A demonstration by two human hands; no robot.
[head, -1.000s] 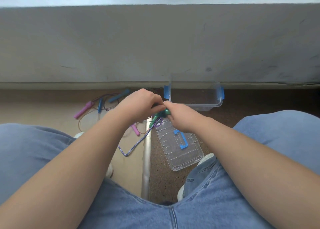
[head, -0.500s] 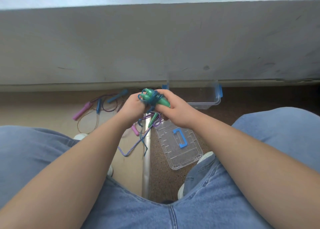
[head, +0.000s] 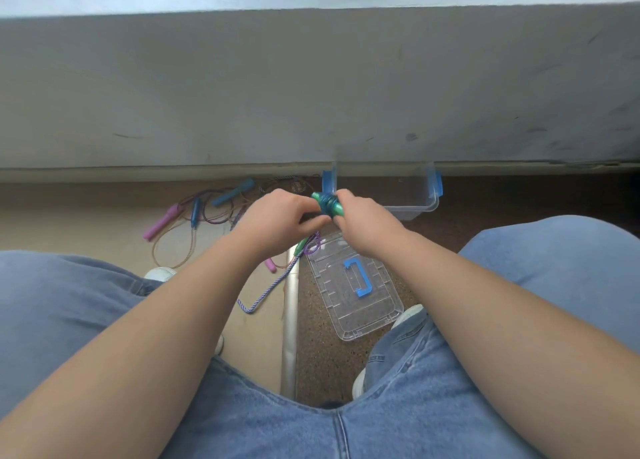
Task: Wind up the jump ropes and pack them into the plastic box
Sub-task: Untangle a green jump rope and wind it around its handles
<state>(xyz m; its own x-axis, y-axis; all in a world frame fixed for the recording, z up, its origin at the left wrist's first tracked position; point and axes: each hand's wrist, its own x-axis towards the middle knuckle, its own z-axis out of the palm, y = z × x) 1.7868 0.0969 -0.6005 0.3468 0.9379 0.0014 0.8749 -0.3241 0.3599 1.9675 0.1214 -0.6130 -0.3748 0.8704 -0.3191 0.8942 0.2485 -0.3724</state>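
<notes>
My right hand [head: 363, 223] grips the green jump rope handles [head: 328, 205], which have dark blue cord wound around them. My left hand [head: 277, 219] pinches that rope just left of the bundle. Below my hands a second green handle [head: 302, 244] lies on the floor with a purple-and-white braided rope [head: 266, 292] trailing toward me. The clear plastic box [head: 420, 206] with blue latches stands open against the wall, right behind my right hand. Its clear lid [head: 356, 285] with a blue handle lies on the floor in front of it.
More jump ropes lie tangled on the floor to the left: pink handles [head: 160, 222], blue handles [head: 232, 193] and thin cords. A grey wall runs across the back. A metal floor strip [head: 289, 334] runs between my jean-clad knees; white shoes [head: 408, 316] show below.
My hands have dropped slightly from half a second ago and turned the green bundle. More of the blue cord now sits wrapped on the handles, and the loose loop is gone.
</notes>
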